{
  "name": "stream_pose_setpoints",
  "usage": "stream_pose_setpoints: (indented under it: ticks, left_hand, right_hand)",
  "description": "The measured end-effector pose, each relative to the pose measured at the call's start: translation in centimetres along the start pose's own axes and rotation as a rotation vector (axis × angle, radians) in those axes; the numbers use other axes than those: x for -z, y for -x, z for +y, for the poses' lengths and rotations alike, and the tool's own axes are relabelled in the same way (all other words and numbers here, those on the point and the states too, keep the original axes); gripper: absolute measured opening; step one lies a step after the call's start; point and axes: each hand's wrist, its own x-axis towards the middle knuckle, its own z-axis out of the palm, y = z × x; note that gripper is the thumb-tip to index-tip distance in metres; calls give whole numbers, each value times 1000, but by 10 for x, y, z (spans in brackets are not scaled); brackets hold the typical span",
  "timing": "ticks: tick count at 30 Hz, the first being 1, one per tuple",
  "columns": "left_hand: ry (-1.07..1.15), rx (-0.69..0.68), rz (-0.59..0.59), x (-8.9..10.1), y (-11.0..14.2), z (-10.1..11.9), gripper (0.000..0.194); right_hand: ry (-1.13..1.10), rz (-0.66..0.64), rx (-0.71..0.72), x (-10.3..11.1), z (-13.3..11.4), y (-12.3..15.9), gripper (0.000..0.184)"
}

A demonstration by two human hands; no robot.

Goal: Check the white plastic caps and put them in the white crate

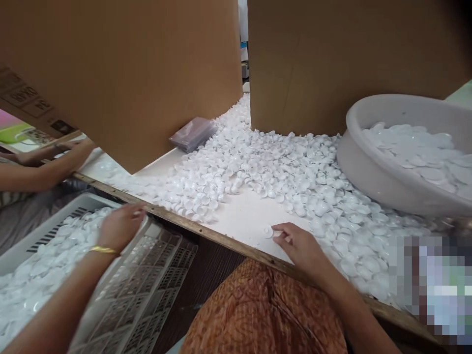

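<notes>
My right hand [300, 243] is low over the white tabletop, with thumb and forefinger pinched on a small round white plastic piece [268, 231]. Behind and beside it spreads a large heap of similar shallow, cup-like white pieces [273, 162]. On the other side, my left hand [123, 226], with a yellow band at the wrist, is above the near rim of a pale plastic crate [140, 280]. The fingers there are blurred and partly turned away, so their grip is unclear. Many white pieces [47, 275] fill the crate.
Two big cardboard boxes [147, 73] stand across the table. A large whitish tub [391, 167] of white pieces sits at right, and a plastic-wrapped packet [193, 133] lies by the left box. Another person's arms [55, 162] reach in at far left. A wooden strip [221, 239] edges the table.
</notes>
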Motion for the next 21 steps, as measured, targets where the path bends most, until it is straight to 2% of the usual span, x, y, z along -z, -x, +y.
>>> stream_pose_setpoints:
  ticks: [1,3,5,6,9,12,15,17,21]
  left_hand:
    - [50,-97,-13,-11,-4,24,28]
    - [111,-377,-63,-35,-18,75,27]
    - [-6,-572,-63,-53,-35,117,32]
    - [-69,-628,-64,-59,-43,131,32]
    - [-165,-698,-81,-63,-64,148,20]
    - [-74,-690,-43,-56,-67,153,17]
    - [241,-630,-3,-52,-50,169,17]
    - [396,-637,-51,-55,-32,184,16]
    - [400,-740,-102,-69,-6,209,18]
  right_hand:
    - [55,-10,61,-8,-4,-3,27]
    - [163,-9,170,-22,-10,-11,27]
    - [219,3,226,-31,-11,-19,26]
    - [220,16,239,-34,-10,-23,25]
    - [161,81,248,-40,-3,-29,25]
    - [113,132,234,-44,0,-32,35]
    - [67,115,207,-46,-2,-36,45]
    - [30,104,181,-47,-3,-37,51]
    - [-23,104,154,-46,-3,-36,62]
